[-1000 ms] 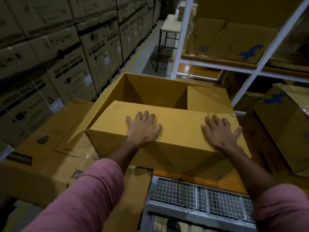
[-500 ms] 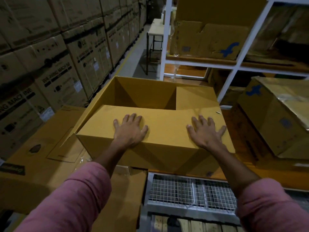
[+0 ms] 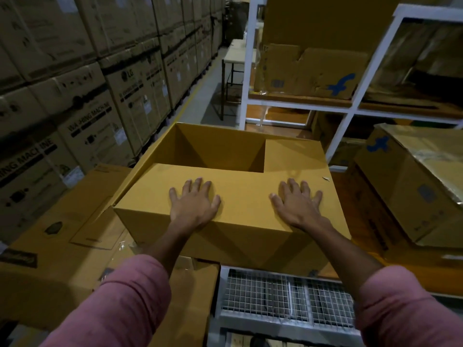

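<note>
A large plain cardboard box (image 3: 245, 236) sits in front of me, its near flap folded down and its right flap (image 3: 293, 156) folded in, leaving a dark opening at the back left. My left hand (image 3: 194, 202) lies flat on the near flap with its fingers spread. My right hand (image 3: 297, 202) presses flat on the same flap further right. Both arms wear pink sleeves.
Flattened cardboard boxes (image 3: 62, 236) lie at the left. A wire-mesh platform (image 3: 288, 299) is below the box. Stacked washing machine cartons (image 3: 82, 101) line the left aisle. A white shelf rack (image 3: 348, 108) with boxes stands behind, and a taped box (image 3: 411, 186) sits at right.
Both hands stay flat on the near flap. The view has shifted slightly, so the box sits lower and more central in the frame.
</note>
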Tool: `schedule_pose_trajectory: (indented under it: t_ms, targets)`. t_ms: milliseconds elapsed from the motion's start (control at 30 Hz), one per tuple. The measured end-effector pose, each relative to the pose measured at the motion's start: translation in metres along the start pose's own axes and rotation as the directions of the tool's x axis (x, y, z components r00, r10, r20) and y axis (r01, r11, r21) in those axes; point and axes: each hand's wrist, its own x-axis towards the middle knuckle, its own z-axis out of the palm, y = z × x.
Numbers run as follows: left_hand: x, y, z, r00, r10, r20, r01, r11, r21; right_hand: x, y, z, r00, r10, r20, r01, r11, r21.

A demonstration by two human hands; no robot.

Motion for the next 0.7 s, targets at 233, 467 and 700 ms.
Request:
schedule_pose_trajectory:
  t_ms: [233, 467, 700]
  targets:
    - [0.002, -0.003, 0.001, 1.000, 0.000, -0.009, 0.000, 1.000, 0.013, 0.041, -0.040, 0.006, 0.987, -0.148, 0.058, 0.147, 0.989, 0.015]
    - [0.012, 0.001, -0.003, 1.000, -0.011, 0.000, 0.011, 1.000, 0.026, 0.064, -0.045, 0.005, 0.985, -0.171, -0.034, 0.173, 0.983, 0.055]
    - [0.000, 0.007, -0.012, 0.997, 0.023, -0.073, -0.017, 0.996, 0.082, 0.064, -0.038, -0.030, 0.957, -0.165, -0.238, 0.205, 0.966, 0.156]
